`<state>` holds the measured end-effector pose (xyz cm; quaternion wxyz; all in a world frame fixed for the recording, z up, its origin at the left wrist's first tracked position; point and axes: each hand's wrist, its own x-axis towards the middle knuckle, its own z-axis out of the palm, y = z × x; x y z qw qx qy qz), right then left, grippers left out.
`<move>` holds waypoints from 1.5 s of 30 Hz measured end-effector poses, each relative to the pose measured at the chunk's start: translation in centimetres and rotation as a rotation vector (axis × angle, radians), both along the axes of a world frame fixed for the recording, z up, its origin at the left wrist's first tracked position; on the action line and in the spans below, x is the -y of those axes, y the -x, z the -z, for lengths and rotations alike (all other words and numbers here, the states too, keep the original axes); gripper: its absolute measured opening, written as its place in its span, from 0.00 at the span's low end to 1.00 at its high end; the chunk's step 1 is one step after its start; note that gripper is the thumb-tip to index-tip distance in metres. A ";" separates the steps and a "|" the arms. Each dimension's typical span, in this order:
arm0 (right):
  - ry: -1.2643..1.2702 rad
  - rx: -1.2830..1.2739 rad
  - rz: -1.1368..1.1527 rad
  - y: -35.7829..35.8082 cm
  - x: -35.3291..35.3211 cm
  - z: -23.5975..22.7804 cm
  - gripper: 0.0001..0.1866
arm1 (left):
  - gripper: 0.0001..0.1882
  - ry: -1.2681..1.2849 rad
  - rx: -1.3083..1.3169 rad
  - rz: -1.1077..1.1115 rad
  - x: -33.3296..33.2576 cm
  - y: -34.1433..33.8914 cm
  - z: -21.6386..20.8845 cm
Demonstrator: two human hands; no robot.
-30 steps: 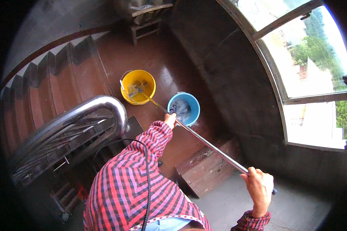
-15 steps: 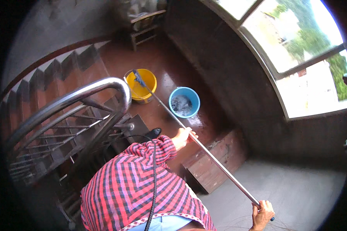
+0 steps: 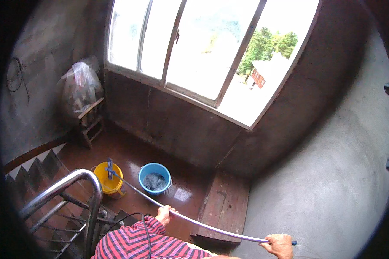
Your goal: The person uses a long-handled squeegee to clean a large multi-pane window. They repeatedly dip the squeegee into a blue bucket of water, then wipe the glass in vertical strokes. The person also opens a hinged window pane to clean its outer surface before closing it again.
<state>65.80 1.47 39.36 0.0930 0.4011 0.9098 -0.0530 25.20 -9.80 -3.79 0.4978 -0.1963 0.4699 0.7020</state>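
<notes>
A long metal pole with a narrow blue head slants from lower right to upper left in front of me. Partway along the shaft, my left hand is closed around it. My right hand grips it near its dark end. The blue head is at the mouth of a yellow bucket on the red-brown floor; whether it touches the inside I cannot tell. Just right of that bucket stands a light blue bucket holding sudsy-looking water.
A metal stair railing and descending-looking steps lie left. A wooden box-like bench sits against the right wall. At the back left a wooden chair carries a clear plastic bag. A large window fills the far wall.
My view has tilted up toward the window and turned, so the buckets and railing sit lower and farther left. Both hands keep hold of the pole, its blue head still at the yellow bucket.
</notes>
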 end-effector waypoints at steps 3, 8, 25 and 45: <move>-0.109 0.111 0.033 -0.6 2.2 1.0 0.18 | 0.07 0.000 0.207 -0.023 0.6 -0.8 1.3; -0.163 0.034 0.102 -3.8 4.0 1.8 0.16 | 0.07 0.057 -0.019 -0.029 -0.7 -0.2 -2.1; 0.455 -0.892 0.485 -5.4 11.7 27.5 0.15 | 0.16 -1.171 -0.824 0.548 -11.8 -8.6 -36.7; 0.643 -1.255 0.752 2.5 5.9 26.8 0.15 | 0.06 -1.273 -0.743 0.787 -26.6 -14.5 -40.8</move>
